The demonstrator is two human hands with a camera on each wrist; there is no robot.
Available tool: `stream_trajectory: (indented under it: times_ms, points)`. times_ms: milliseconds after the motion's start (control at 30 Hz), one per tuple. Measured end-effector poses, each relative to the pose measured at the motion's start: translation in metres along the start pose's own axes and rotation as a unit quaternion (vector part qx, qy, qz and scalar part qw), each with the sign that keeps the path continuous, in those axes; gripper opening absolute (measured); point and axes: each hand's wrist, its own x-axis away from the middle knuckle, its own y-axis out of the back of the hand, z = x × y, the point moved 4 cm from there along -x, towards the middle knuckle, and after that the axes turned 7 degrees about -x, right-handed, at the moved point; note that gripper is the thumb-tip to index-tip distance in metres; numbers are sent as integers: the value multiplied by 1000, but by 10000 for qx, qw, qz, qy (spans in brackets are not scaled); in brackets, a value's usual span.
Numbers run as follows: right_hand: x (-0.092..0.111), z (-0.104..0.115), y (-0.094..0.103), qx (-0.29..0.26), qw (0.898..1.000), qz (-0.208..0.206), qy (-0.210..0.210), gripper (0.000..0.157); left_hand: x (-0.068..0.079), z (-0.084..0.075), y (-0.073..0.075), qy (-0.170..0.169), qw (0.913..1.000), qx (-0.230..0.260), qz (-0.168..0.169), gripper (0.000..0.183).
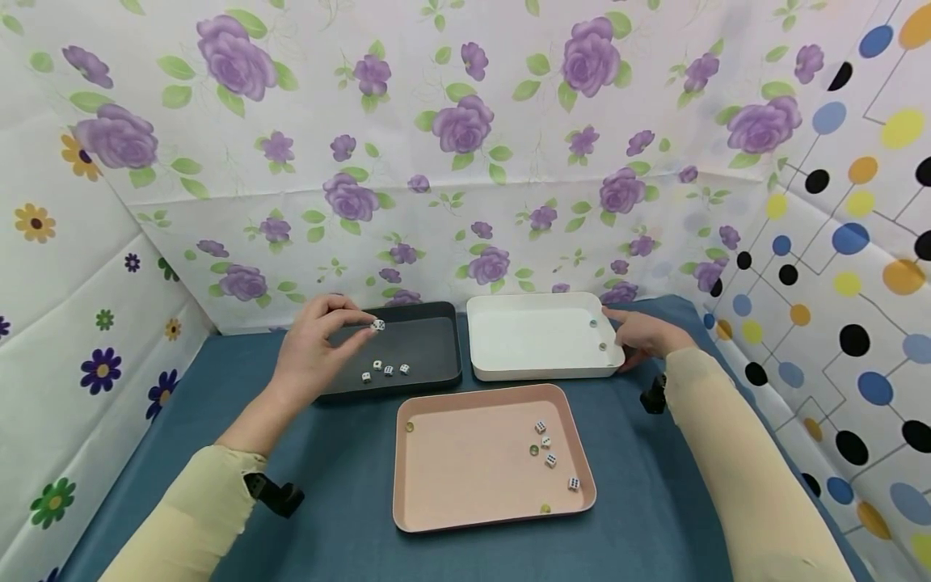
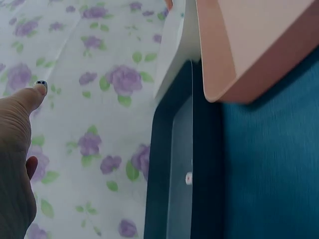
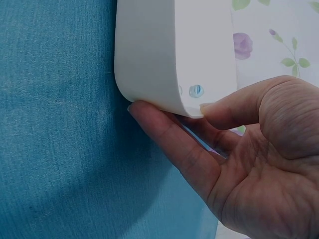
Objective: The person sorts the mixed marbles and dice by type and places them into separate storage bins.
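My left hand pinches a white die between thumb and fingertips, raised over the black tray. Several dice lie in that tray below the hand. In the left wrist view, the held die shows dark pips at the thumb tip. At the white tray's right end, my right hand grips the edge. The right wrist view has the thumb on the rim and fingers against the outer wall and underside. Two small clear beads sit inside, near that end.
A pink tray lies in front of the other two, holding several dice and a few glass beads. Blue cloth covers the table. Floral sheeting hangs behind, with patterned sheets on both sides.
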Motion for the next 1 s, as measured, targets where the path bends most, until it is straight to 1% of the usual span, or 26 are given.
stream_trajectory:
  times_ms: [133,300,433,633,733,867,1000]
  points:
    - [0,0,0,10,10000,-43,-10,89,1,14,1,307,9994,-148,101,17]
    - [1,0,0,26,10000,-48,-2,88,0,28,2,497,9982,-286,185,18]
    - [1,0,0,19,10000,-34,-15,88,-1,37,1,535,9975,-386,248,18]
    - [3,1,0,13,10000,-21,-9,88,-3,49,-1,408,9969,-591,315,18]
    - [4,2,-1,22,10000,-12,-6,87,-2,55,-4,475,9954,-741,391,19]
    - [5,3,-2,38,10000,-37,15,87,0,64,-10,721,9909,-940,632,17]
    - [5,3,-2,46,10000,-64,33,87,2,71,-19,932,9821,-1203,1107,15]
